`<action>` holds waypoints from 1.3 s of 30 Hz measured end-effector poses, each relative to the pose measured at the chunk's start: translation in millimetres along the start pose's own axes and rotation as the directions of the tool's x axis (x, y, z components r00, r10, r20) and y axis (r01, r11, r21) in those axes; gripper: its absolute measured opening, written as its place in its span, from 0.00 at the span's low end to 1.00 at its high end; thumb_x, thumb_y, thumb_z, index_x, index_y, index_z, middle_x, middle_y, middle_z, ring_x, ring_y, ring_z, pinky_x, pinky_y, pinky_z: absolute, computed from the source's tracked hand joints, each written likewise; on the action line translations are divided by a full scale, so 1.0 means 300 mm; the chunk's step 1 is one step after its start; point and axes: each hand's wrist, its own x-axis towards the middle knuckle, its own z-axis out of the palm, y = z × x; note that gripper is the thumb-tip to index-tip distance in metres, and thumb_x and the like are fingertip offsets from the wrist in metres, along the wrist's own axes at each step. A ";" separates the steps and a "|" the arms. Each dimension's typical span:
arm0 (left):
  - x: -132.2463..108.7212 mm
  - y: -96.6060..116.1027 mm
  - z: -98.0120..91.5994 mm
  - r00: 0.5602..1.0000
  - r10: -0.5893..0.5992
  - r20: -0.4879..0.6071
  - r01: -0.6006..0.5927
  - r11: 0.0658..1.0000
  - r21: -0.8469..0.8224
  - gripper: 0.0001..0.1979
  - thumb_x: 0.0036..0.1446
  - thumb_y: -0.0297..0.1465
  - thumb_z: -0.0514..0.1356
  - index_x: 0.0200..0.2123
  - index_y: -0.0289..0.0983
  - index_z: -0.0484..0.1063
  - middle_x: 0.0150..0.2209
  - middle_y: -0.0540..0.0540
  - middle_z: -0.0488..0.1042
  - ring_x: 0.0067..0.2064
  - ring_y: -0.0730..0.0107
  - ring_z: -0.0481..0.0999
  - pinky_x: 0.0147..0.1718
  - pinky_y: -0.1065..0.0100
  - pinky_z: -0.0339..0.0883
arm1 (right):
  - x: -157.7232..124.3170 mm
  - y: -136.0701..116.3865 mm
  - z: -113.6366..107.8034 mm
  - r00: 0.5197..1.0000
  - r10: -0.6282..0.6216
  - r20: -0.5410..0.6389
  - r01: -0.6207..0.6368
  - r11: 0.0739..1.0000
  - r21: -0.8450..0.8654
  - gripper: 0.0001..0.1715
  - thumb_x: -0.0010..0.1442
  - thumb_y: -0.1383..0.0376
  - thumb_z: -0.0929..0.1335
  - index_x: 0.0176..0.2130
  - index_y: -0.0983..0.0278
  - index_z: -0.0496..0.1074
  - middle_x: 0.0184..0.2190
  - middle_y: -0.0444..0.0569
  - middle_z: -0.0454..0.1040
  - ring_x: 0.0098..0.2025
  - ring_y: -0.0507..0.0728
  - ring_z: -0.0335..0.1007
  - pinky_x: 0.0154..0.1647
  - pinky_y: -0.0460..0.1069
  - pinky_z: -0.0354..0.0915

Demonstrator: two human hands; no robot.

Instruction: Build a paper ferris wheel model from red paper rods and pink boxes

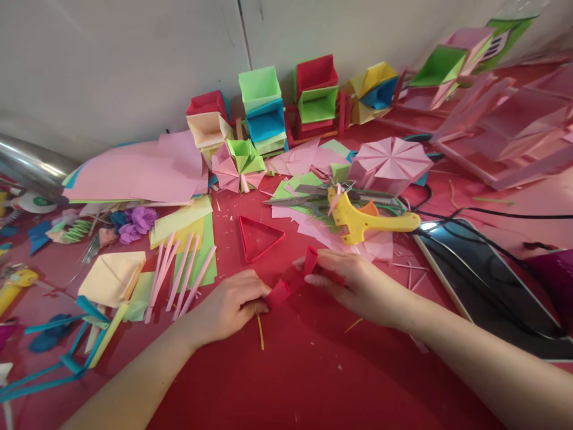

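Red paper strip (pixel 292 279) sits just above red table (pixel 313 370), near paper triangle (pixel 262 227). Left hand (pixel 228 307) pinches one end, right hand (pixel 358 283) the curled other end; this two-end pinch holds the bends stretched

Matt red paper strip (pixel 293 279), glossy yellow plastic handle (pixel 376 221), shiny metal scissors (pixel 313 194), matt red table (pixel 313 370)

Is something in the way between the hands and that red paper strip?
No, nothing visible. The left hand pinches one end of the red strip and the right hand holds the other end, over the table. The red triangle lies beyond it, apart.
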 end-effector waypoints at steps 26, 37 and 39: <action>-0.019 0.054 -0.009 0.995 -0.081 -0.050 0.079 0.996 -0.045 0.11 0.56 0.30 0.57 0.44 0.40 0.66 0.41 0.46 0.69 0.45 0.64 0.66 0.45 0.60 0.61 | 0.000 -0.019 0.019 0.996 0.007 -0.091 -0.019 0.992 -0.129 0.08 0.61 0.64 0.63 0.38 0.64 0.71 0.35 0.51 0.76 0.38 0.55 0.73 0.39 0.49 0.68; -0.003 0.117 0.009 0.963 -0.209 -0.171 0.044 0.747 -0.663 0.16 0.64 0.39 0.45 0.43 0.38 0.66 0.38 0.45 0.71 0.43 0.68 0.70 0.46 0.66 0.61 | 0.001 -0.037 0.047 0.987 -0.159 -0.008 0.145 0.916 -0.375 0.15 0.63 0.66 0.59 0.47 0.67 0.67 0.33 0.52 0.75 0.34 0.55 0.70 0.32 0.49 0.67; 0.000 0.127 0.015 0.961 -0.234 -0.147 0.069 0.719 -0.692 0.14 0.64 0.39 0.46 0.41 0.38 0.66 0.32 0.48 0.70 0.38 0.71 0.70 0.43 0.67 0.62 | 0.000 -0.040 0.048 0.986 -0.168 -0.012 0.151 0.914 -0.376 0.15 0.64 0.66 0.59 0.48 0.67 0.67 0.33 0.52 0.75 0.34 0.55 0.70 0.32 0.49 0.67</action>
